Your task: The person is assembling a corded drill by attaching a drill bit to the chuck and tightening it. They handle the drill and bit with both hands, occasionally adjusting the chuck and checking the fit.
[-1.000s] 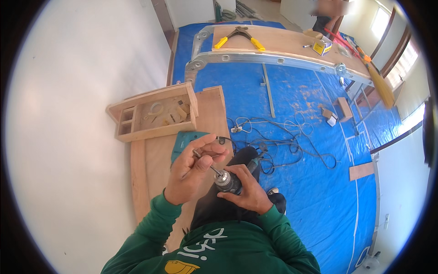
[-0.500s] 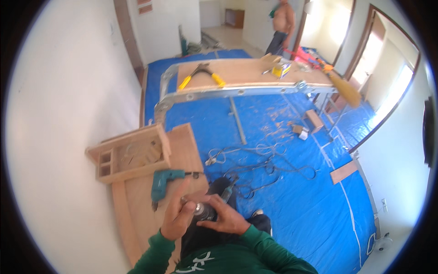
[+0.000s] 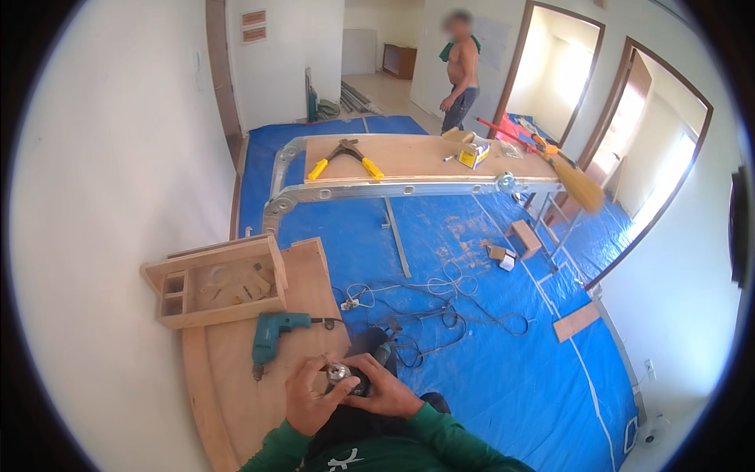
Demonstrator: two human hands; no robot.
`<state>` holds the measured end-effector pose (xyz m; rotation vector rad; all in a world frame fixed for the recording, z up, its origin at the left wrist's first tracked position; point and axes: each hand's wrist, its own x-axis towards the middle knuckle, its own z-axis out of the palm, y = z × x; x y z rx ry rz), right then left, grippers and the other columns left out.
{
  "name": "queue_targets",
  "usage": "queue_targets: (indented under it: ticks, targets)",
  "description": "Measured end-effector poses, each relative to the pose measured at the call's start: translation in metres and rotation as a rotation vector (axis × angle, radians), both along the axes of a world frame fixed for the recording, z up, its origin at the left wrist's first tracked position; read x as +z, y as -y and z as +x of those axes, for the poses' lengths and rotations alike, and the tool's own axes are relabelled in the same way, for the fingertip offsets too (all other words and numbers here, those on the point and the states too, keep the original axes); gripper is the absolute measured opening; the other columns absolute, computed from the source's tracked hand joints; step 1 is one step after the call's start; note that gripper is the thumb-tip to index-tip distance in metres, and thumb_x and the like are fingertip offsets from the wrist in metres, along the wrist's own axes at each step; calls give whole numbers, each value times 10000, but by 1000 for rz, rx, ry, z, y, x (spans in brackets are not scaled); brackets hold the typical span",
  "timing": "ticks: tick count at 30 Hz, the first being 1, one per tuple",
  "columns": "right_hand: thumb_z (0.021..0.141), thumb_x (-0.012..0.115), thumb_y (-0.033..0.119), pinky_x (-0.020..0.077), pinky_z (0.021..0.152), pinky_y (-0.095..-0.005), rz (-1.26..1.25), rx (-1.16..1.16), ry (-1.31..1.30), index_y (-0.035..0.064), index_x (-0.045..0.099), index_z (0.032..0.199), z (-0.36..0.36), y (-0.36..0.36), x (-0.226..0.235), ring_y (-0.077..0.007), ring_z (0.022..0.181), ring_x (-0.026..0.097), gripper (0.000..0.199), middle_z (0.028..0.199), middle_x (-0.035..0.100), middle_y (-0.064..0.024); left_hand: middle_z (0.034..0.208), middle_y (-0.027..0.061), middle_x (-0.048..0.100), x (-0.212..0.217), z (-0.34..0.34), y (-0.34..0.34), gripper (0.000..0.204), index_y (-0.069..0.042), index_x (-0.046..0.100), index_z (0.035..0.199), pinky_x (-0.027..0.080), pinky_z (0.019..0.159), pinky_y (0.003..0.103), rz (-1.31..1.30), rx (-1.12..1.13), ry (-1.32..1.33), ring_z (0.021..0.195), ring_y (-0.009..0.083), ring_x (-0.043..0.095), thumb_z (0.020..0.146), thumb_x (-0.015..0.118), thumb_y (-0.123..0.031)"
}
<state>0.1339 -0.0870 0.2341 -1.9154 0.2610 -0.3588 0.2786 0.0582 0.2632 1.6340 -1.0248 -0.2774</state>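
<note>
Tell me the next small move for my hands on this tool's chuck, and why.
Probably keep the right hand gripping the dark power tool steady and give the silver chuck another small twist with the left hand. Both hands are closed around it, the chuck faces up, and nothing shows in it yet. The teal drill lies apart on the wooden board.

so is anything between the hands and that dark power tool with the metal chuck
Nothing visible: both the left hand and the right hand are already wrapped around the dark power tool, fingers touching it at its metal chuck.
</note>
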Motion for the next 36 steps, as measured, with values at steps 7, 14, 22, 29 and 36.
queue_targets:
  ticks: [7, 14, 22, 29, 36]
  targets:
    - [909, 908, 272, 508, 1135, -454, 7, -26, 27, 54, 548, 1510, -3, 0, -7, -365, 1341, 601, 734, 1402, 574, -176, 1114, 147, 708, 2, -5, 0, 540, 19, 769, 1185, 601, 855, 394, -48, 1, 93, 973, 287, 739, 786, 1005, -259]
    - [964, 857, 381, 443, 1181, -511, -165, -39, 71, 59, 527, 1534, -9, -1, 3, -414, 1384, 565, 733, 1479, 557, -194, 1042, 153, 730, 27, -2, 2, 452, 12, 820, 1119, 587, 858, 375, 93, -28, 86, 954, 279, 740, 808, 984, -272]
    - [992, 803, 271, 453, 1146, -489, -97, -6, 63, 26, 573, 1485, -4, 0, 16, -410, 1301, 614, 597, 1364, 657, -199, 1038, 123, 741, 29, -3, 1, 401, -55, 843, 1134, 606, 826, 394, 98, -66, 156, 934, 283, 740, 824, 973, -273]
    - [1004, 804, 288, 491, 1111, -459, -8, -14, 28, 32, 590, 1489, -10, 0, 20, -394, 1257, 642, 589, 1319, 667, -193, 1266, 170, 716, 27, 2, -2, 575, 2, 758, 1301, 552, 1033, 429, 120, -215, 166, 1180, 319, 681, 860, 954, -311]
    - [1026, 800, 336, 506, 1095, -461, -37, -4, 14, 53, 572, 1521, -15, 1, 27, -396, 1241, 650, 614, 1316, 662, -195, 1571, 187, 541, -8, 44, -9, 922, 2, 476, 1606, 369, 1284, 455, 69, -581, -296, 1544, 316, 456, 897, 940, -363]
